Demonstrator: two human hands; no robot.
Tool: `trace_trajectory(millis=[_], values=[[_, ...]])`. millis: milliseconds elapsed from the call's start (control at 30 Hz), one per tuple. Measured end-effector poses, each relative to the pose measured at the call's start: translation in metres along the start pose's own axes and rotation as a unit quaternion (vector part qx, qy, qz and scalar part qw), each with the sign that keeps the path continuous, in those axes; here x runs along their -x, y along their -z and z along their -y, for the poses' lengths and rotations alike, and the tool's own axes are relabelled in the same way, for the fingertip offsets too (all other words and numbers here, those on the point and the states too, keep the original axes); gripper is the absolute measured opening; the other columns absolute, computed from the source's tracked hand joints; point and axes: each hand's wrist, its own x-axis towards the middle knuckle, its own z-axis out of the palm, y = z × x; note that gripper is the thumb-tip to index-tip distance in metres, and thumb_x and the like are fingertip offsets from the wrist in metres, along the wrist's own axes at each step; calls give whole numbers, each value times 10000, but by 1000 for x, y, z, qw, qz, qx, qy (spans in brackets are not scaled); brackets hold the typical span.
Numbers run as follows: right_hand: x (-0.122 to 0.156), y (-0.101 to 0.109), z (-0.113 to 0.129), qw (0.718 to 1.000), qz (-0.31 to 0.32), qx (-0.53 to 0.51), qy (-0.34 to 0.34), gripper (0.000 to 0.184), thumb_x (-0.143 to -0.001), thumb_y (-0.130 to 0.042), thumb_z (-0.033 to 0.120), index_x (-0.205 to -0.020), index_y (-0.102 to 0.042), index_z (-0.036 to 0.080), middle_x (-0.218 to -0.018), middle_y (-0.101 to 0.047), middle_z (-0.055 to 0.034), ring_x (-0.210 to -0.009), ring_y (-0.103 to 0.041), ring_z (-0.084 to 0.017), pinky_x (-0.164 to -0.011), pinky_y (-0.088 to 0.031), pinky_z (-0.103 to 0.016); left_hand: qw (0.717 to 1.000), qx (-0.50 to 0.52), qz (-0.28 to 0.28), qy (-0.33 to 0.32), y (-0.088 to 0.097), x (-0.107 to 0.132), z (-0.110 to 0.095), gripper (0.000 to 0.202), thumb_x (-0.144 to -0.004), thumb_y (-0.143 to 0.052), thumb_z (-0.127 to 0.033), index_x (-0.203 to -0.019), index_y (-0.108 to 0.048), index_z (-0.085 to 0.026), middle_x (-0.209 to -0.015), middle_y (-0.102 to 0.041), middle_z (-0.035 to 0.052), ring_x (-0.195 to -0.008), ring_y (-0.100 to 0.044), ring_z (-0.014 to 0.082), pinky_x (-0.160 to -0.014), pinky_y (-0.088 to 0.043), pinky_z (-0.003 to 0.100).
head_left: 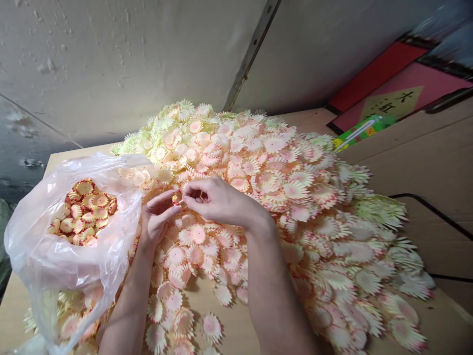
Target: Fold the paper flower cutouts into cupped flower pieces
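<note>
My left hand [160,217] pinches a small yellow and red artificial flower piece [176,199] between thumb and fingertips. Close against it from the right, my right hand [210,197] has its thumb and forefinger pressed together at the edge of that piece. Whatever lies between the right fingertips is too small to make out. Under and behind both hands spreads a big heap of pale pink and cream artificial flower petals [254,143]. To the left of my left hand stands an open clear plastic bag [33,222], holding many small yellow flower pieces with red tips [88,212].
The heap covers much of a light wooden table [229,325]. A metal-seamed wall [148,59] rises behind it. At the right are a cardboard box [417,153], a black bar [436,209], red boxes [377,74] and a green packet [364,132].
</note>
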Motion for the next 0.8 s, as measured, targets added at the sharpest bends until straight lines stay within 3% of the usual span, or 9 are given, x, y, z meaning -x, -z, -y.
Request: trace_trajectory(millis=[133,300,500,633,800], values=[[-1,1,-1,1000,-23,4,10,147,-836,-531,188,-714,-607,160,-676,-610,-4,-609,-517,-110,-589,-380,-245,1000,7,-26,3,1,-1,-1,396,-506,-947,-240,-876,-808,-262,-898,-803,6,-805,-739,151,-756,-594,229],[-1,3,-2,998,-67,20,-4,155,-823,-551,201,-682,-598,158,-620,-570,7,-592,-496,-111,-589,-367,-251,999,-8,-33,7,3,-1,0,394,-502,-948,-266,-868,-804,-246,-866,-796,9,-790,-735,168,-737,-596,256],[0,1,1,1000,-6,-13,5,160,-866,-537,206,-770,-655,156,-717,-653,-20,-646,-553,-122,-617,-407,-247,1000,6,-28,-6,1,0,0,384,-554,-927,-246,-910,-783,-233,-963,-797,23,-858,-746,179,-773,-608,260],[-1,0,2,1000,11,-16,10,171,-886,-545,219,-827,-689,149,-760,-688,-33,-671,-581,-129,-626,-423,-247,1000,4,-26,2,1,1,-1,388,-591,-909,-246,-943,-746,-232,-1018,-781,27,-862,-740,177,-681,-609,225],[-2,0,2,1000,12,-12,5,187,-901,-540,206,-865,-709,133,-784,-705,-41,-668,-586,-125,-629,-429,-249,1000,8,-7,4,2,2,-2,279,-638,-890,-271,-830,-698,-206,-955,-755,1,-800,-712,124,-708,-596,212]])
